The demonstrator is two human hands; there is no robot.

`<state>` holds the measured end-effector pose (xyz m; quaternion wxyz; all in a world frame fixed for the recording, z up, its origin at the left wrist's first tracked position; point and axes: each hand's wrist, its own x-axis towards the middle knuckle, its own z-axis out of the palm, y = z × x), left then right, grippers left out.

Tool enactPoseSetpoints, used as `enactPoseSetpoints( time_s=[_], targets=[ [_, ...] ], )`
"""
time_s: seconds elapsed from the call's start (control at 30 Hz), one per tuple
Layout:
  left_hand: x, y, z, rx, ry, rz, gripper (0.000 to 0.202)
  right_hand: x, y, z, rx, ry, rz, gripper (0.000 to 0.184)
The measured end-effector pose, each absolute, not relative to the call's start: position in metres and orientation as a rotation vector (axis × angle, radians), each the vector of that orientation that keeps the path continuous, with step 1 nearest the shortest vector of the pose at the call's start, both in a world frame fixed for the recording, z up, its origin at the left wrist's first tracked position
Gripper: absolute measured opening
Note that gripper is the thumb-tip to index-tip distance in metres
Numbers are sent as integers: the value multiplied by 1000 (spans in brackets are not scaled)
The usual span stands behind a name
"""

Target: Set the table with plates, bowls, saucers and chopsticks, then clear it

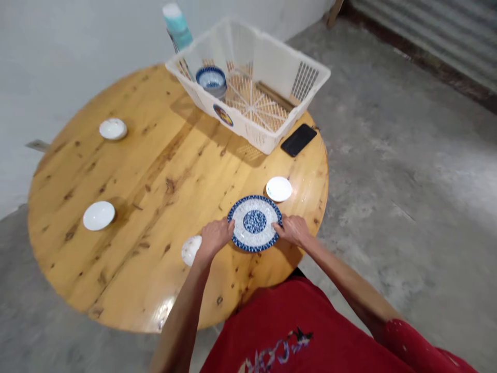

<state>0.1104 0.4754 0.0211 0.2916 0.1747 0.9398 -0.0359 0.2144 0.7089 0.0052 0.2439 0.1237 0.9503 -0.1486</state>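
A round plate (254, 221) with a blue patterned rim and blue centre is held level between my hands, over the near right part of the wooden table. My left hand (216, 236) grips its left rim, thumb on top. On the opposite rim my right hand (294, 229) is closed in the same way. Under my left wrist, partly hidden, lies a small white dish (191, 250). Just beyond the plate is another small white dish (279, 189). Whether the plate touches the tabletop I cannot tell.
Two more white dishes, one near (99, 215) and one farther off (113, 129), sit on the left of the round table (163, 171). At the back, a white plastic basket (248, 132) holds blue patterned bowls (212, 80). A black phone (298, 140) lies beside it; a turquoise container (177, 26) stands behind.
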Motion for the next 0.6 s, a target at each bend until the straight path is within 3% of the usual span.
enactPoseSetpoints(
  time_s=[0.3, 0.47, 0.6],
  targets=[
    [117, 472, 19, 355, 2579, 1, 55, 217, 708, -1, 351, 2550, -374, 58],
    [127, 462, -2, 244, 2446, 595, 48, 228, 707, -22, 521, 2483, -964, 45],
    [129, 461, -22, 157, 2306, 1060, 55, 224, 700, -37, 560, 2413, -1440, 33]
  ],
)
